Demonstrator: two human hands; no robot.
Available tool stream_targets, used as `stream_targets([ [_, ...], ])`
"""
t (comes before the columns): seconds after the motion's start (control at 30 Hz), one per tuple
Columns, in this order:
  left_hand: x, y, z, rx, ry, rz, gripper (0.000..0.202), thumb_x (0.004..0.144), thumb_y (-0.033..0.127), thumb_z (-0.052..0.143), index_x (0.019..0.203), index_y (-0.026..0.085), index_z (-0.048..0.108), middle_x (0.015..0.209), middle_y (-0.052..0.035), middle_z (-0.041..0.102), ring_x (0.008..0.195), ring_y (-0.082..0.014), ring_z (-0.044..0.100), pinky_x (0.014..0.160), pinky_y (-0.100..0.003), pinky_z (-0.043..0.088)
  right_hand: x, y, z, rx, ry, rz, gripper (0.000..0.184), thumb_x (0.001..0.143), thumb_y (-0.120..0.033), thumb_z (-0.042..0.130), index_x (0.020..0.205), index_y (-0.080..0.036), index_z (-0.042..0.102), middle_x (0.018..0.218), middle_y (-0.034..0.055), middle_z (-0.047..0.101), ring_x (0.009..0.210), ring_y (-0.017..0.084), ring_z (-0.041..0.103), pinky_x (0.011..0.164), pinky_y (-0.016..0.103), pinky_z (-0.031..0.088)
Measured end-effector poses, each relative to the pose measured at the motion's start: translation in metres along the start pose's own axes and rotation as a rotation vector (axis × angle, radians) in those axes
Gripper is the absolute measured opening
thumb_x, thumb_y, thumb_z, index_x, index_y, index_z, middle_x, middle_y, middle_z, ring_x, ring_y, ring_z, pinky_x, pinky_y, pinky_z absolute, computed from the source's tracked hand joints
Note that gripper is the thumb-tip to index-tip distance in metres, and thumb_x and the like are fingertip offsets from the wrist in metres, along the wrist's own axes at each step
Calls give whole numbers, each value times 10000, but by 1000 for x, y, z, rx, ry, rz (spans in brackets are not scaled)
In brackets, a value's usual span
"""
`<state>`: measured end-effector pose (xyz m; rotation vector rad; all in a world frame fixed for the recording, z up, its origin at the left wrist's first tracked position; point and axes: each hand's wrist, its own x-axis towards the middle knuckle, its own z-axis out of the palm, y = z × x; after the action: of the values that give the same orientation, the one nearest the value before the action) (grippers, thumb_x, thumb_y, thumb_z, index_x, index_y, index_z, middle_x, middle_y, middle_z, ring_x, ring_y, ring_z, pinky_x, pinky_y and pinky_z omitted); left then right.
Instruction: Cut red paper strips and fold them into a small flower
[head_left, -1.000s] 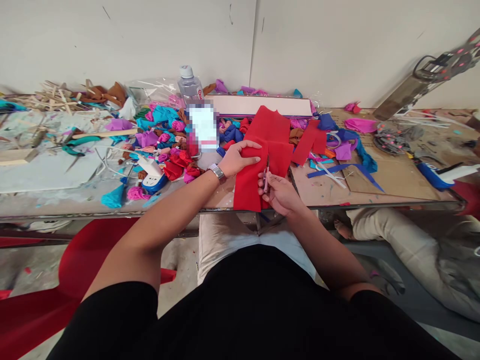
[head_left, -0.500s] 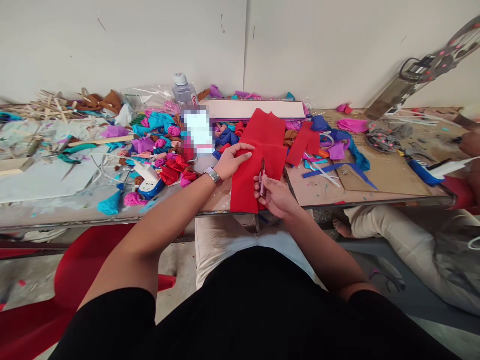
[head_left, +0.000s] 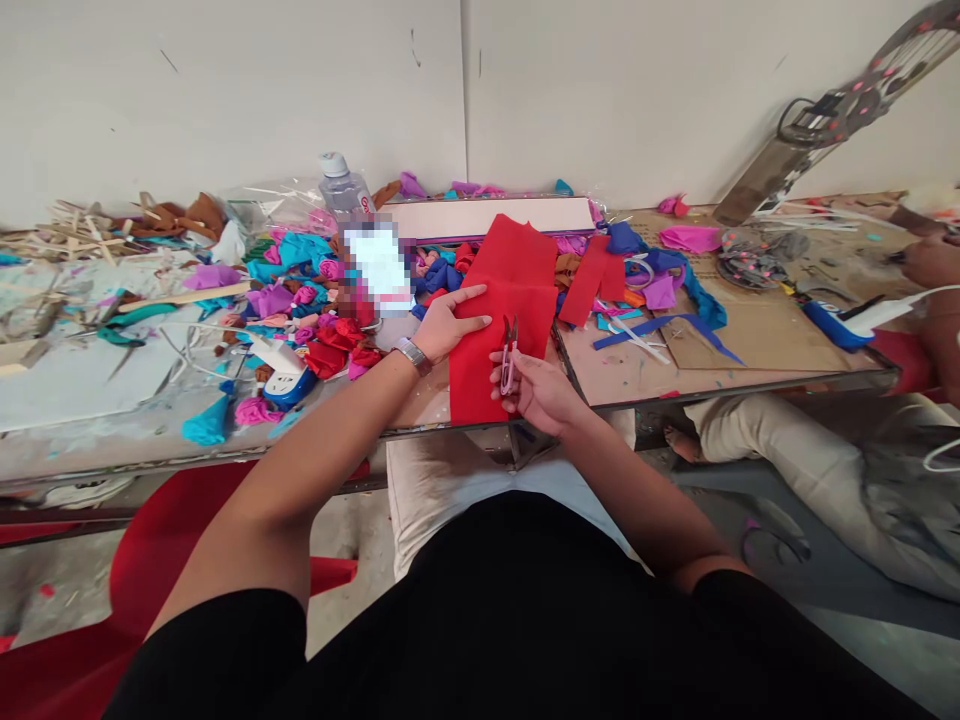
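Note:
A sheet of red cloth [head_left: 517, 250] lies over the near edge of the table, its lower end reaching the front rim. My left hand [head_left: 444, 328] rests on the cloth's left side, fingers stretched out and thumb apart. A watch circles that wrist. In my right hand [head_left: 546, 392] are small pink-handled thread snips [head_left: 508, 362], their blades apart and pointing away from me over the cloth. The lower right part of the cloth is partly hidden behind this hand. Smaller red cloth pieces [head_left: 587, 283] lie just to the right.
A blurred bright phone-like screen [head_left: 379, 262] and a bottle [head_left: 346, 190] stand behind my left hand. Coloured cloth scraps [head_left: 300, 250] crowd the left. Power strips [head_left: 289, 380] sit on both sides. A co-worker's hand [head_left: 930, 255] shows at far right.
The view has shifted slightly, moving the scene left. The snips' blades, earlier close together at a slit in the cloth, now stand apart. My left hand stays on the cloth.

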<state>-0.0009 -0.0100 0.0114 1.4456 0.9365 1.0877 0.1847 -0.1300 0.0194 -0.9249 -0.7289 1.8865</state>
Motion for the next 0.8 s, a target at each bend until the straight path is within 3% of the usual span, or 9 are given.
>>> stream_targets([
  [0.23, 2, -3, -3, 10, 60, -12, 821, 667, 332, 909, 1432, 170, 656, 1504, -137, 626, 1315, -349, 644, 1110, -511, 568, -1, 4, -5, 13, -82, -19, 252, 1048, -379, 582, 1071, -167, 715, 798, 33, 732, 609, 133, 661, 476, 223, 458],
  [0.37, 3, -2, -1, -35, 86, 12, 738, 724, 375, 869, 1412, 211, 658, 1515, -112, 623, 1330, -317, 642, 1101, -472, 574, -9, 1, -11, -41, -147, -31, 297, 972, -455, 702, 1056, -173, 736, 805, 45, 742, 641, 140, 678, 509, 219, 472],
  [0.57, 12, 6, 2, -88, 198, 49, 556, 774, 440, 819, 1265, 209, 701, 1289, -88, 751, 1128, -242, 728, 1029, -409, 593, -34, -9, -24, -105, -251, -97, 371, 918, -513, 766, 1046, -165, 759, 818, 50, 733, 703, 136, 685, 627, 231, 512],
  [0.67, 15, 11, 2, -59, 179, 62, 496, 779, 464, 812, 1196, 216, 711, 1199, -73, 766, 1076, -232, 732, 990, -391, 596, -45, -17, -32, -142, -308, -123, 375, 922, -520, 764, 1062, -172, 767, 832, 50, 729, 725, 141, 682, 673, 247, 529],
  [0.8, 21, 15, -2, -61, 146, 80, 440, 766, 465, 826, 1108, 208, 721, 1110, -58, 760, 1017, -215, 725, 961, -378, 589, -43, -29, -41, -140, -223, -162, 376, 882, -518, 799, 1036, -176, 774, 898, 67, 737, 814, 165, 689, 716, 277, 561],
])
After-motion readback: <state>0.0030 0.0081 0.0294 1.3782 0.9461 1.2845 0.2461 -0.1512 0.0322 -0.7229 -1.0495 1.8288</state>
